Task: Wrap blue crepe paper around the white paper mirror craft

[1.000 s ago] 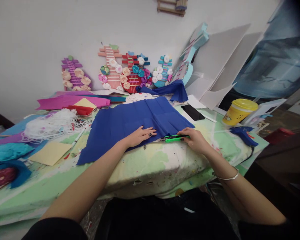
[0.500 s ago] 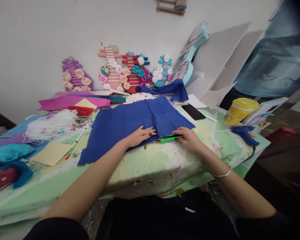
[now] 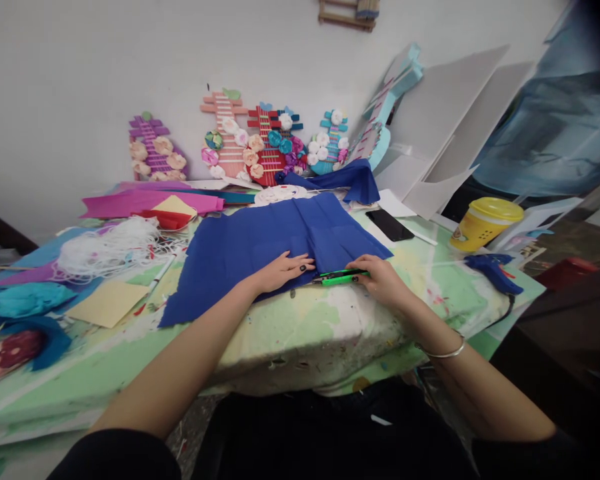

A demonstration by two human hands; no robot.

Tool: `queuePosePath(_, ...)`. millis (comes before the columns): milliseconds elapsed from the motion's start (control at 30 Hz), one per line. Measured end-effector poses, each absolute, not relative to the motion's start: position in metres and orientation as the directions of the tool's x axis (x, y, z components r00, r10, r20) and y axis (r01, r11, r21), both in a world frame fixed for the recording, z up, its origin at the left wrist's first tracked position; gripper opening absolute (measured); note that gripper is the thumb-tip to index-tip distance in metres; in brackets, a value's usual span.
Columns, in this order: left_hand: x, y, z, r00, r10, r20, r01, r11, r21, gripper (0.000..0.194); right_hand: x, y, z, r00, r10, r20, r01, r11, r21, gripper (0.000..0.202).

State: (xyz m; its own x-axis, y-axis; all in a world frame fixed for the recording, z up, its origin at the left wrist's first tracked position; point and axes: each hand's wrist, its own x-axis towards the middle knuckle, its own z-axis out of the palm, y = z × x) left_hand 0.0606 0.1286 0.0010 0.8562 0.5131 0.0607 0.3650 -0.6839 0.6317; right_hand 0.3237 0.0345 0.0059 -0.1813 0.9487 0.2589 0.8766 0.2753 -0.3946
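A wide sheet of dark blue crepe-like material [image 3: 245, 240] lies creased across the table in front of me. My left hand [image 3: 283, 272] rests flat on its near edge, fingers stretched out and holding nothing. At the sheet's near right edge, my right hand [image 3: 377, 279] is closed on a green and black utility knife [image 3: 334, 278]. The knife lies low along the edge, its tip pointing left toward my left fingertips. Whether its blade touches the material I cannot tell.
A black phone [image 3: 390, 225], a yellow-lidded cup [image 3: 487, 223] and a blue glue gun [image 3: 495, 272] are on the right. White string [image 3: 110, 250] and a beige paper square [image 3: 107, 303] lie left. Flower-trimmed guitar shapes [image 3: 267, 147] lean against the wall.
The whole view has shifted slightly. Both hands, the blue sheet and the utility knife keep practically the same positions relative to each other.
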Motion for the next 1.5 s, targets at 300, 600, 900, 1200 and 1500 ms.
queuePosePath(300, 0.061, 0.128, 0.001, 0.859, 0.509, 0.057, 0.370, -0.693, 0.619, 0.042, 0.320, 0.034, 0.008, -0.190, 0.946, 0.262, 0.880, 0.283, -0.381, 0.032)
queuePosePath(600, 0.060, 0.128, 0.001, 0.863, 0.502, 0.060, 0.359, -0.693, 0.626, 0.041, 0.330, 0.029, 0.003, -0.183, 0.945, 0.271, 0.877, 0.281, -0.389, 0.032)
queuePosePath(900, 0.060, 0.130, 0.000, 0.854, 0.516, 0.062, 0.366, -0.683, 0.632, 0.039, 0.312, 0.037, 0.002, -0.223, 0.932, 0.286, 0.864, 0.325, -0.384, 0.032)
queuePosePath(1200, 0.060, 0.129, 0.000, 0.860, 0.506, 0.070, 0.351, -0.685, 0.639, 0.040, 0.318, 0.034, 0.002, -0.207, 0.936, 0.285, 0.868, 0.310, -0.389, 0.033)
queuePosePath(1500, 0.060, 0.129, 0.000, 0.861, 0.503, 0.073, 0.346, -0.684, 0.642, 0.041, 0.317, 0.035, 0.001, -0.219, 0.934, 0.281, 0.861, 0.321, -0.396, 0.033)
